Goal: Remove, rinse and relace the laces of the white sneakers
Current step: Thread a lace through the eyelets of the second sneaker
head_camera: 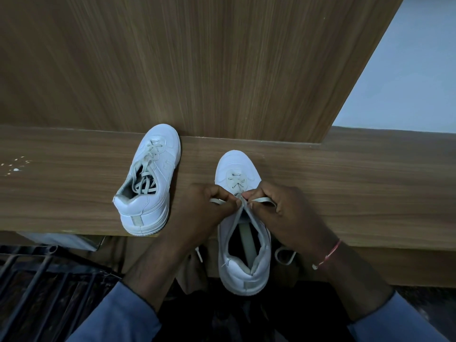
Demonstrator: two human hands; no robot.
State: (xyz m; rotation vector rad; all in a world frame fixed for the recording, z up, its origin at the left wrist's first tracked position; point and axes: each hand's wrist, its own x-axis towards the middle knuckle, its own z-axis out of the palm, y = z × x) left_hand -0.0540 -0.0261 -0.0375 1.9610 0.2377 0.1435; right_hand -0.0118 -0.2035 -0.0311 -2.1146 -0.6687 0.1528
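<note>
White sneaker (237,166) at the desk (345,183) front edge: toe on desk, heel overhanging. Left hand (204,208) and right hand (278,208) each pinch its lace (262,199) above the tongue, fingers curled. Second sneaker (150,183) on the desk to the left, loosely laced.

A brown wood-grain laminate desk (345,174) runs across the view, its grain running sideways. Along its far edge rises a broad brown wood-grain panel (197,58) with the grain running up and down. To the right of the panel shows a plain pale bluish-white wall (419,70). A scatter of small white specks (14,166) lies on the desk at the far left. Below the near edge, at lower left, sits a black metal grille (37,280) of slanting bars. The light is dim and cool.
</note>
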